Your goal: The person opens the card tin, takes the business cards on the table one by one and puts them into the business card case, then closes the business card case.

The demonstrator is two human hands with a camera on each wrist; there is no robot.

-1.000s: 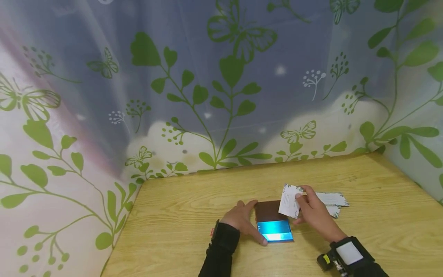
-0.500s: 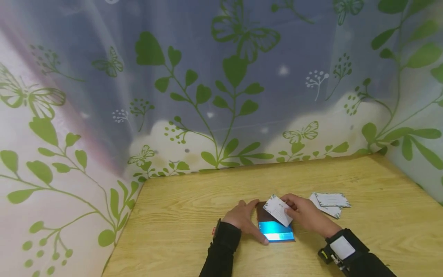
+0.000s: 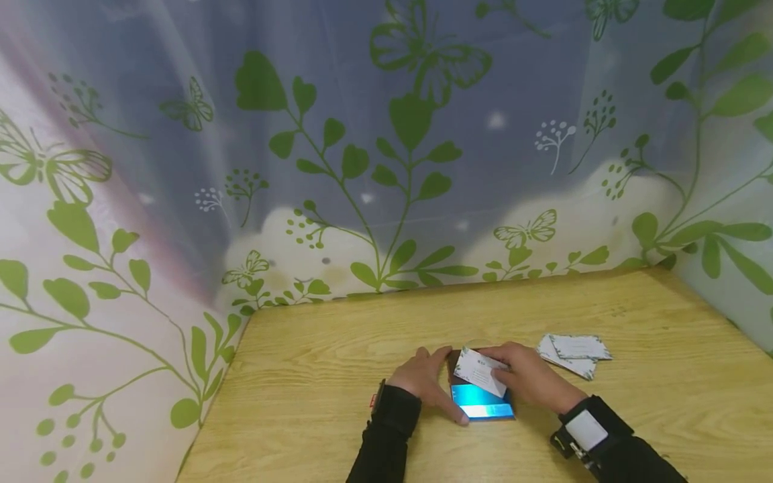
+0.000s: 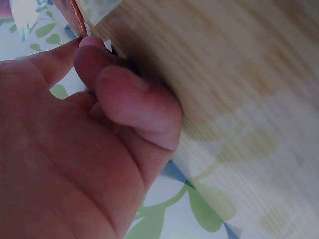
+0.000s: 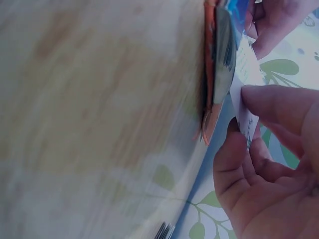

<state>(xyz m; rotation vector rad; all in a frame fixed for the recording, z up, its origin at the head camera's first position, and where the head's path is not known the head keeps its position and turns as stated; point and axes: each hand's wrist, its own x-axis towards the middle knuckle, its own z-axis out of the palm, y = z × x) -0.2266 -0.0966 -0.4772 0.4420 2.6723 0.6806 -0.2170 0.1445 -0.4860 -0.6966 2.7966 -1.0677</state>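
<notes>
A brown card holder (image 3: 457, 373) lies spread on the wooden table, its near part covered by a shiny blue clear sleeve (image 3: 480, 394). My left hand (image 3: 423, 380) grips its left side, thumb at the near corner and index finger at the far one. In the left wrist view the other fingers (image 4: 142, 107) are curled against the table. My right hand (image 3: 531, 377) pinches a white card (image 3: 477, 369) with a leafy print, tilted over the holder's brown part. In the right wrist view, the card (image 5: 247, 67) stands close beside the holder's edge (image 5: 210, 64), which shows several stacked layers.
More white leafy cards (image 3: 580, 347) lie overlapped on the table (image 3: 326, 376) to the right of the right hand. A curtain (image 3: 326, 168) with plants and butterflies hangs along the back and sides of the table.
My right hand has moved left with the card, bringing it lower over the card holder and turning it to a slant. My left hand has kept its place on the holder.
</notes>
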